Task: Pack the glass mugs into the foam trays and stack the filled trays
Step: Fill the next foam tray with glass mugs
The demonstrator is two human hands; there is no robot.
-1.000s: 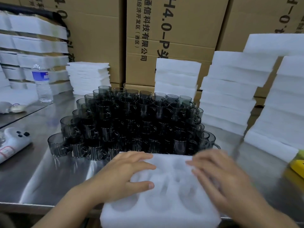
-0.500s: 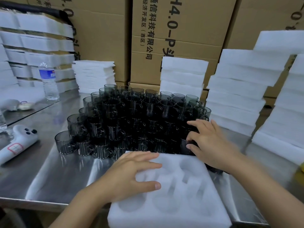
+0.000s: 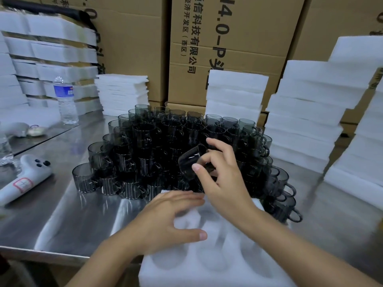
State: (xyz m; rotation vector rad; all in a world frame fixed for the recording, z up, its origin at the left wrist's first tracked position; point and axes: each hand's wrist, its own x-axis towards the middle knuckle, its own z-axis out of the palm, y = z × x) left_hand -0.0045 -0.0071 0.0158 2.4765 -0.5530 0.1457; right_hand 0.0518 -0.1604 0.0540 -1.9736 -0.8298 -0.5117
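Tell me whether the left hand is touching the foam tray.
Touching. The head view shows the left hand lying flat on the foam tray, fingers spread across its top with no gap; the right hand holds a glass mug.

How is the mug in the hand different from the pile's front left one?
The dark glass mug held by the right hand is lifted and tilted; the dark glass mug at the pile's front-left corner stands upright on the steel table. Fingers pinch the held mug; no hand touches the corner mug. Both are smoky glass.
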